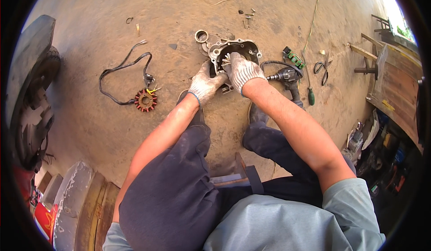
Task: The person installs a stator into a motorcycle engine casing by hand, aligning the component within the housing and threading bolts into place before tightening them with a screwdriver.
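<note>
My gloved left hand (205, 82) grips the lower left side of a metal engine casing (246, 45) with curled fingers. My gloved right hand (244, 73) is curled over the casing's open cavity; what its fingers hold is too small to make out. A black power driver (285, 75) lies just right of the casing, beside a green circuit-board-like part (294, 58), a green-handled screwdriver (310, 96) and black scissors (324, 71). Left of the casing, a round stator with copper-red coils (145, 99) lies on the floor, attached to a black cable (103, 84).
Several small bolts (248, 17) lie beyond the casing on the concrete floor (170, 22). A vehicle with a tyre (47, 71) stands at the far left, metal and wooden pieces (81, 206) at lower left. A wooden structure (390, 84) and clutter (381, 152) are on the right.
</note>
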### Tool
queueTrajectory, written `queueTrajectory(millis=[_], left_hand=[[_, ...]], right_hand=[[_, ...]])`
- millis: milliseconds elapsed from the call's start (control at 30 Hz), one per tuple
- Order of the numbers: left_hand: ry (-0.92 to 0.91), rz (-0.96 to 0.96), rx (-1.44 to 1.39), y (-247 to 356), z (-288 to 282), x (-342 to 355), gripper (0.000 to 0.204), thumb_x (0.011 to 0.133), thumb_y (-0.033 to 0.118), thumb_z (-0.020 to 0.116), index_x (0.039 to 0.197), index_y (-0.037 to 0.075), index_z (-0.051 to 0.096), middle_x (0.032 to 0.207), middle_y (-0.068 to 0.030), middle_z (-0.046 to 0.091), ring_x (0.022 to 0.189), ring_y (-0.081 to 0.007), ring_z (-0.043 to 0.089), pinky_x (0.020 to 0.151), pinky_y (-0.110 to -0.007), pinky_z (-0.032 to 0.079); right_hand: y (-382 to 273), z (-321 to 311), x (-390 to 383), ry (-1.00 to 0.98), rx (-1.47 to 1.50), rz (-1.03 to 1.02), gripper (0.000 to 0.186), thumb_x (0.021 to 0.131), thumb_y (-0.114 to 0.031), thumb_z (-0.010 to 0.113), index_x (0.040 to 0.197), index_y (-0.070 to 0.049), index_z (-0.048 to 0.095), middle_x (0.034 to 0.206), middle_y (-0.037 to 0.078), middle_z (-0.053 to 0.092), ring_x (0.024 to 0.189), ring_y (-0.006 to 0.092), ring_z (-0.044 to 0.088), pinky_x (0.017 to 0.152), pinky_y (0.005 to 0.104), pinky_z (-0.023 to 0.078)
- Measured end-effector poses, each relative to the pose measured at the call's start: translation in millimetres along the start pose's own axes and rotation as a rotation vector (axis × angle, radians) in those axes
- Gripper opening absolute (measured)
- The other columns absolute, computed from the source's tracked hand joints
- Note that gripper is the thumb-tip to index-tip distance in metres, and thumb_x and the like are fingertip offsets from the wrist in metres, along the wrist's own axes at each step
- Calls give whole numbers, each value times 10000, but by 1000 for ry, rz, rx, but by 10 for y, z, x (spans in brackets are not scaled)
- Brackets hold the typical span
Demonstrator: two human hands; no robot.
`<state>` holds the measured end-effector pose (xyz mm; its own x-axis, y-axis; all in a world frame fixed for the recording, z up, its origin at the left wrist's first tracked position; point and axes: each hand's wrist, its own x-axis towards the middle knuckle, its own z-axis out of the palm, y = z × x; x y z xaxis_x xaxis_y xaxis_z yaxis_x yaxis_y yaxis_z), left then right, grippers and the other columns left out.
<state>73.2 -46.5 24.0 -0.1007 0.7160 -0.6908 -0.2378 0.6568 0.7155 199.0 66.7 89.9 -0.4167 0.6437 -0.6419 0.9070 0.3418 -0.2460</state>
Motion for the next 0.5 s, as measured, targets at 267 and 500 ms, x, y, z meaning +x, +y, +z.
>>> queueTrajectory(millis=[267, 500], left_hand=[[-20, -18, -146, -20, 14, -17, 742, 941, 154, 812, 1559, -70, 468, 1388, -153, 687, 1204, -196, 669, 1045, -345, 552], [-48, 21, -155, -63, -13, -8, 774, 932, 214, 832, 1561, -62, 472, 1388, -146, 688, 1223, -201, 664, 1063, -346, 539]], right_hand=[[-40, 26, 106, -143, -77, 108, 404, 1032, -418, 592, 1241, -124, 775, 1279, 200, 752, 1181, 395, 721, 1031, 494, 567], [-38, 1, 186, -149, -14, 215, 422, 991, -423, 629, 1271, -149, 788, 1329, 176, 743, 1217, 381, 717, 1056, 474, 569]])
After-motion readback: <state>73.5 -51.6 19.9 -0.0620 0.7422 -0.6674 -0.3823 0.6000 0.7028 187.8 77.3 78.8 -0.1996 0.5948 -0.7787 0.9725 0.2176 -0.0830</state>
